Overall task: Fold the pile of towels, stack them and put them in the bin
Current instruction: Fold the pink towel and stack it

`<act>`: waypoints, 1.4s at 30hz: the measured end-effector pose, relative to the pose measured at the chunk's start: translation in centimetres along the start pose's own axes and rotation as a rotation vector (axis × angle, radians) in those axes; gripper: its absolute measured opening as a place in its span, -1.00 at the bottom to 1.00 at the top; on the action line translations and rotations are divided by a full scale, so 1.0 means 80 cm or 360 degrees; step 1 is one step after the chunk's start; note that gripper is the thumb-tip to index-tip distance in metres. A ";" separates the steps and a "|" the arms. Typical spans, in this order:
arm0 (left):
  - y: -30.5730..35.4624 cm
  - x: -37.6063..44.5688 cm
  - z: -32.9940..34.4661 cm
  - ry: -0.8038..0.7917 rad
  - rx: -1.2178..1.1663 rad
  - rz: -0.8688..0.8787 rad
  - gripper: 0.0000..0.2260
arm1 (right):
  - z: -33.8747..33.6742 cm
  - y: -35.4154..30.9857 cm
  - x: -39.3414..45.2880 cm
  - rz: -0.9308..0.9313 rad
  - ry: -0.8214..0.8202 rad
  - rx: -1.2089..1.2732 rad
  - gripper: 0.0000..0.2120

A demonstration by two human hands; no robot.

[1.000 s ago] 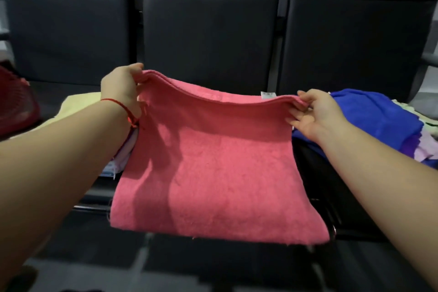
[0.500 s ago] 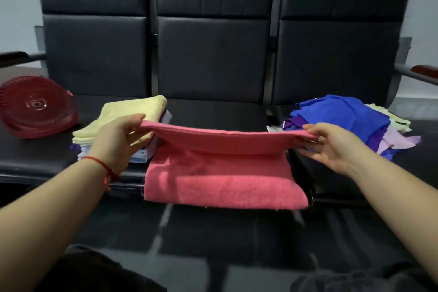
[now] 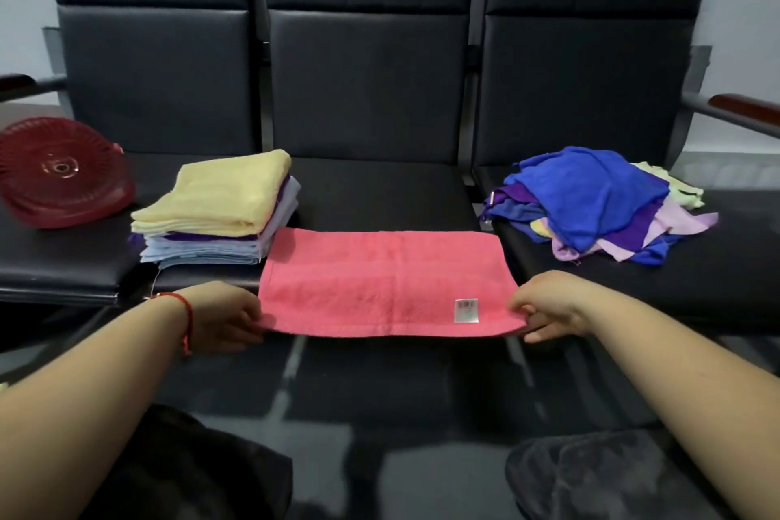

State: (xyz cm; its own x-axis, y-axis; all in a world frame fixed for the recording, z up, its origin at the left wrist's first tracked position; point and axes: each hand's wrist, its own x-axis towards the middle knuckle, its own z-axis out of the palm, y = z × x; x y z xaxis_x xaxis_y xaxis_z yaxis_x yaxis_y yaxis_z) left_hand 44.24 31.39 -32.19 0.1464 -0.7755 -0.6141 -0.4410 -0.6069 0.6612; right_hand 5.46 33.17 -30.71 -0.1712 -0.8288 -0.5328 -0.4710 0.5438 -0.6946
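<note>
Pink towel (image 3: 382, 281) lying folded flat on the middle black seat (image 3: 371, 194), near edge overhanging

Left hand (image 3: 223, 317) and right hand (image 3: 548, 306) are each pinching a near corner. Seats are standing against a pale wall; the floor is showing dark and glossy. Label (image 3: 466, 310) print is too small to read. Folded stack (image 3: 219, 209) is touching the towel's left far corner; red bin (image 3: 59, 177) is sitting beyond it, unfolded pile (image 3: 599, 203) lying on the right seat
</note>
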 end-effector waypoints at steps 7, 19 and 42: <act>0.002 0.025 0.004 -0.0045 0.0076 -0.0185 -0.87 | 0.014 -0.005 -0.002 0.0034 0.0205 -0.0600 -0.79; 0.016 0.019 0.020 -0.0089 -0.0214 -0.0042 -0.80 | 0.023 0.000 0.019 -0.0142 0.0485 -0.0660 -0.64; 0.018 0.015 0.007 -0.0488 -0.0758 0.0040 -0.70 | 0.013 -0.099 -0.005 -0.0335 -0.0284 0.1498 -0.91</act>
State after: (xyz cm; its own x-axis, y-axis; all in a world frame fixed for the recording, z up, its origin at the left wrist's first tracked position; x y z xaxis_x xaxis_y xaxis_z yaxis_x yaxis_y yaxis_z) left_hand 43.27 29.69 -32.16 -0.1539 -0.7478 -0.6458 0.0174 -0.6556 0.7550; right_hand 10.16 29.35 -25.48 0.0070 -0.9309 -0.3653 0.4185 0.3345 -0.8444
